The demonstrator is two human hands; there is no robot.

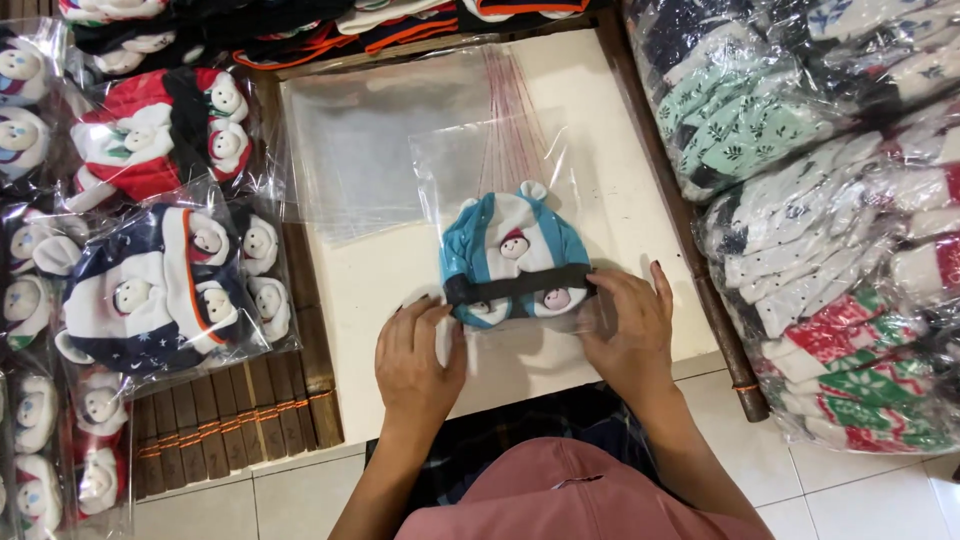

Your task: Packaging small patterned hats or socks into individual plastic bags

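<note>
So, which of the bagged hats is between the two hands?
The teal and white hat on the white board, with both hands at its bag. The red and navy hats lie apart at the left.
</note>
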